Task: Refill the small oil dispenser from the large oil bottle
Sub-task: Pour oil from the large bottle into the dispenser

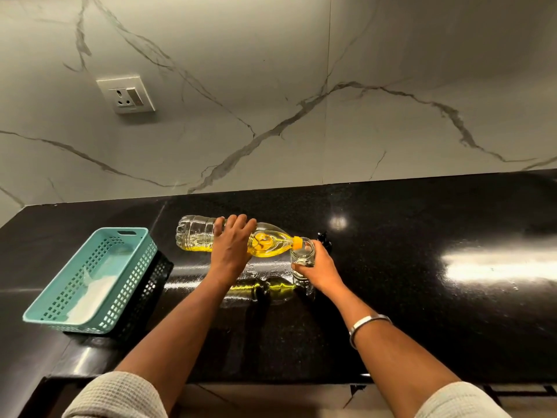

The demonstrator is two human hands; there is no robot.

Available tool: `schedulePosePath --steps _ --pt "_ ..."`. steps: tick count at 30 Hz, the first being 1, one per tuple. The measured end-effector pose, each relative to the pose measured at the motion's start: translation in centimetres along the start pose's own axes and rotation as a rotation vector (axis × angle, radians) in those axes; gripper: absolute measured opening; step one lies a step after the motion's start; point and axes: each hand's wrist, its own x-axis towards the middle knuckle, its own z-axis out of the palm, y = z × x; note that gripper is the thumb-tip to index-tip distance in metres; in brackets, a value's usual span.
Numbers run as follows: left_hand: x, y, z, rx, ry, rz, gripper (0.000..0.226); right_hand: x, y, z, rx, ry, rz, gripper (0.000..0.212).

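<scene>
Hands: two, both bare, both busy.
Left hand (233, 241): wraps over the middle of the large oil bottle (271, 241) from above, fingers curled round its far side, holding it off the counter.
Right hand (318, 268): closes round the lower part of the small oil dispenser (302, 257), thumb on the near side.
Large oil bottle: one, clear plastic, lying almost level in the air, base to the left, neck to the right; yellow oil fills its lower half along the length.
Bottle neck (297, 242): one orange ring, resting at the rim of the dispenser's open mouth.
Small oil dispenser: one, clear glass, upright on the counter, just right of the bottle; how much oil is inside cannot be told.
Dark cap-like object (324, 239): one, just behind the right hand on the counter; too dark to identify for certain.
Counter (422, 297): one, black, polished, mirroring the bottle and the dispenser below them.
Baskets: two, nested or stacked at the left, well apart from the bottle; a teal basket (90, 282) sits on a black basket (150, 294).
White item in the teal basket (93, 300): one, pale, unclear what.
Wall socket (126, 94): one, white, on the marble-patterned wall (361, 86).
Bangle (366, 324): one, silver, on the right wrist.
Sleeves: two, pale, waffle-textured, at the bottom edge.
</scene>
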Motion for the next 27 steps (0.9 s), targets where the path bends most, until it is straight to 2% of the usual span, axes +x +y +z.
schedulePosePath --steps 27 --pt "0.83 0.2 -0.35 0.04 0.027 0.032 0.066 -0.1 -0.17 0.0 0.03 -0.006 -0.003 0.06"
